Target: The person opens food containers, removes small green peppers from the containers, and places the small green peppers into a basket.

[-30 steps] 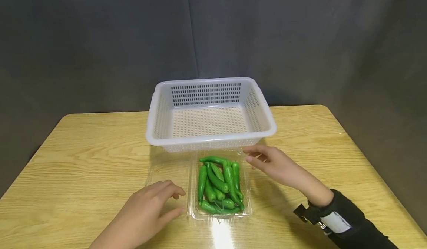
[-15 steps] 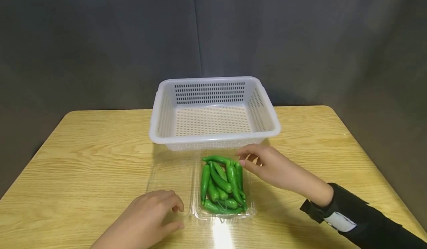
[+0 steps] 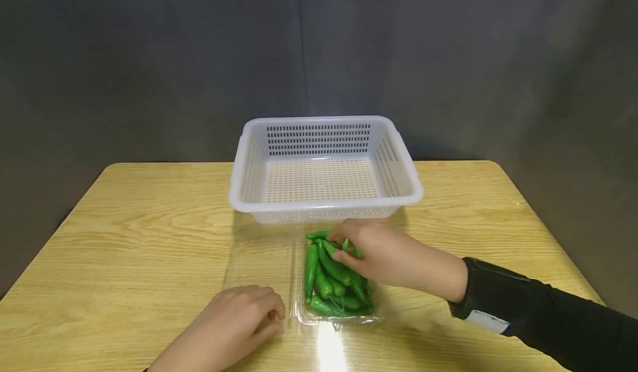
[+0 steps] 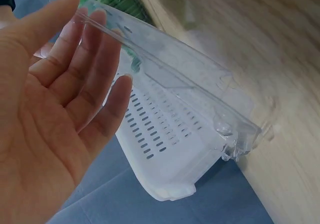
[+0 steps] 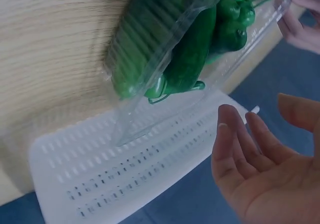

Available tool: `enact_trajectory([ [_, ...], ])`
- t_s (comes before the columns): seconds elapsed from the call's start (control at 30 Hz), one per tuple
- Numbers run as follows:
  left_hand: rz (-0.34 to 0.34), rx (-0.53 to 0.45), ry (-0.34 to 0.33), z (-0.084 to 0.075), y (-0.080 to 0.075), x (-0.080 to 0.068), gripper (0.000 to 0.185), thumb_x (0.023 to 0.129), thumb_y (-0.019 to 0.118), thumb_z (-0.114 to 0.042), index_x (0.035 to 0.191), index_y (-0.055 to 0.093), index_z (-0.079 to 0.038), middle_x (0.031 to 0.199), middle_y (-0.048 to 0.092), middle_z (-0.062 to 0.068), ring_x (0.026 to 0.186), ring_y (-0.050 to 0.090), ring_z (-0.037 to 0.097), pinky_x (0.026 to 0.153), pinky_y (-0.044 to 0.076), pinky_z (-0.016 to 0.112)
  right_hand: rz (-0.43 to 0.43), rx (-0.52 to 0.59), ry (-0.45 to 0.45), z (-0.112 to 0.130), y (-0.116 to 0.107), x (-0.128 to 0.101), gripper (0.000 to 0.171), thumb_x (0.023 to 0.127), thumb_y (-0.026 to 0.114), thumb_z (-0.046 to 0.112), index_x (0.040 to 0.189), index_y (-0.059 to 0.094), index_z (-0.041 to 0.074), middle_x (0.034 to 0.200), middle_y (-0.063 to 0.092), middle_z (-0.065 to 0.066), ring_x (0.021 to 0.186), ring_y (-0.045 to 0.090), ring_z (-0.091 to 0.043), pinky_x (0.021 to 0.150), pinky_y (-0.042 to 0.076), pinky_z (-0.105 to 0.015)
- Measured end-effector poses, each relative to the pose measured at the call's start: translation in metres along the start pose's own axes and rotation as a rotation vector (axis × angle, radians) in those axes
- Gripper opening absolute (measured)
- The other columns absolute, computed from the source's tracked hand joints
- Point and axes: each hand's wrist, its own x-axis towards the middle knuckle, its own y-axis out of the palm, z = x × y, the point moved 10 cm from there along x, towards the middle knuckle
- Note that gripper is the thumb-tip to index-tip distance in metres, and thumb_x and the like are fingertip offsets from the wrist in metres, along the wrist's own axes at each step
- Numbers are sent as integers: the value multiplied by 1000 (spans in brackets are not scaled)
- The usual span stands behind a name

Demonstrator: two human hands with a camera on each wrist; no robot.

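Note:
A clear plastic clamshell tray [image 3: 344,321] holds several green peppers [image 3: 324,275] on the wooden table, just in front of a white perforated basket [image 3: 324,206]. Its clear lid [image 3: 259,261] lies open to the left. My right hand [image 3: 341,247] hovers over the far end of the peppers with fingers loosely bent; in the right wrist view the right hand [image 5: 255,134] holds nothing and the peppers [image 5: 190,59] lie beyond its fingertips. My left hand [image 3: 271,314] rests at the lid's near edge; in the left wrist view its straight fingers [image 4: 75,84] touch the lid [image 4: 190,84].
The basket [image 4: 165,149] has nothing in it and stands at the middle of the table [image 3: 124,239], toward the back. A dark grey backdrop hangs behind the table. Bare wood shows to the left and right of the tray.
My right hand has moved left from beside the tray to over the far end of the peppers. The left hand has stayed at the lid, shifting slightly right.

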Motion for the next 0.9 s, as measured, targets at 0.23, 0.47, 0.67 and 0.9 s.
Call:
enact_trajectory([
  [0.23, -16, 18, 20, -2, 2, 1, 11, 87, 75, -28, 88, 66, -22, 82, 58, -18, 71, 50, -1, 67, 48, 27, 43, -110, -20, 10, 22, 0, 26, 89, 74, 16, 111, 68, 2, 102, 69, -6, 84, 64, -16, 70, 54, -30],
  [0.47, -11, 38, 29, -3, 5, 1, 11, 86, 75, -27, 89, 66, -21, 83, 59, -17, 75, 54, 2, 72, 50, 29, 5, -239, -43, 18, 36, -3, 30, 85, 79, 19, 107, 66, 2, 93, 64, -3, 83, 60, -18, 70, 53, -29],
  [0.67, -59, 67, 67, -7, 2, 2, 12, 84, 76, -25, 86, 65, -21, 80, 59, -16, 73, 55, 3, 73, 50, 29, -16, -283, -28, 21, 42, -1, 30, 85, 79, 20, 105, 66, 2, 91, 65, -4, 82, 62, -17, 68, 54, -30],
  [0.9, -46, 47, 46, -5, 3, 1, 9, 85, 75, -24, 86, 66, -22, 80, 59, -16, 71, 54, 2, 69, 49, 29, -6, -333, 40, 18, 42, 0, 29, 80, 82, 15, 100, 65, 1, 88, 65, -7, 81, 62, -21, 69, 55, -33],
])
